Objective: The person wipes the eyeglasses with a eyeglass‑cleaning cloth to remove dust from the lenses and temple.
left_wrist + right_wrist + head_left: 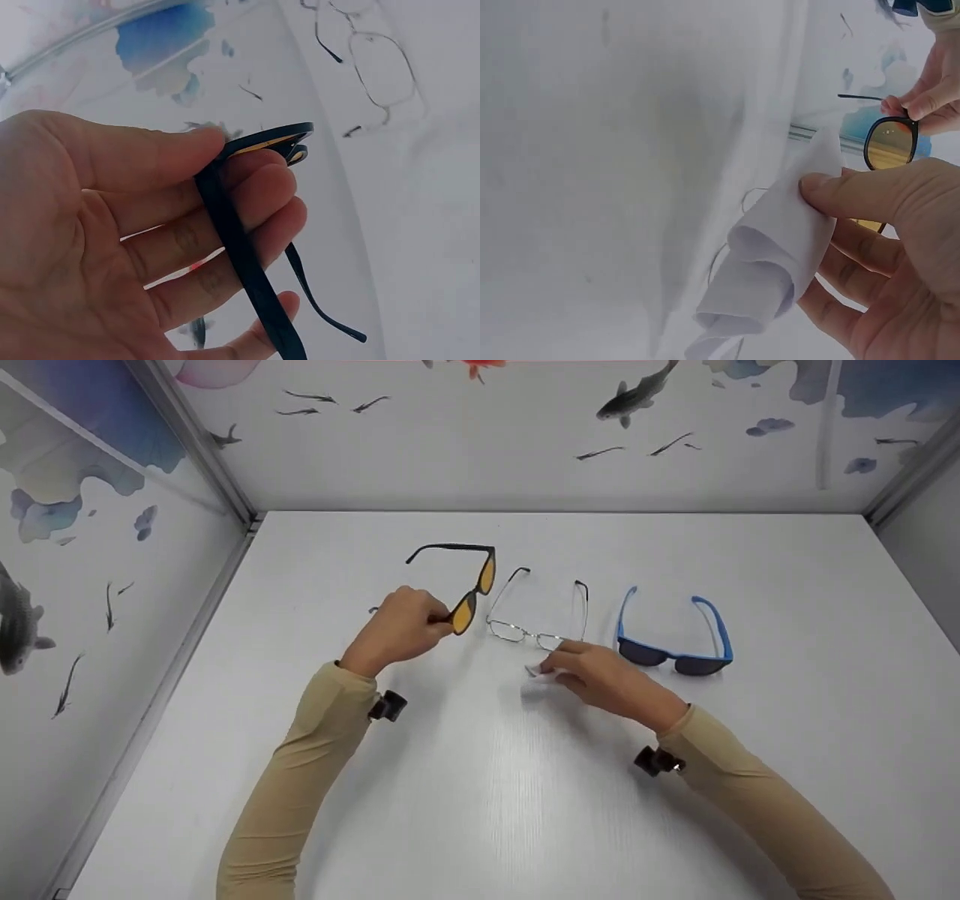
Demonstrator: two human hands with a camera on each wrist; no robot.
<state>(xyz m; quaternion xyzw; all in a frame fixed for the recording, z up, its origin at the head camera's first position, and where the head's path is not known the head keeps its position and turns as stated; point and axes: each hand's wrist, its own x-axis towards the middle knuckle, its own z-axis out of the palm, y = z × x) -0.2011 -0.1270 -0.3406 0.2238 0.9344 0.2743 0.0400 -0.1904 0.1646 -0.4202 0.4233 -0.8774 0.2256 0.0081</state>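
In the head view, my left hand (pixel 405 622) holds black-framed glasses with yellow lenses (pixel 463 615) above the table. The left wrist view shows the thumb and fingers pinching them near the hinge, with the black temple arm (pixel 240 251) running across the fingers. My right hand (pixel 604 679) pinches a thin, folded white cloth (pixel 799 202) between thumb and fingers; it hangs in loose folds. In the head view most of this cloth is hidden by the hand or blends with the table. The cloth and the yellow-lensed glasses are apart.
Thin metal-framed clear glasses (pixel 508 631) lie unfolded just beyond my right hand. Blue-framed sunglasses with dark lenses (pixel 697 665) lie unfolded to their right. The white table (pixel 480 810) meets printed wall panels (pixel 487 457) at the back and left.
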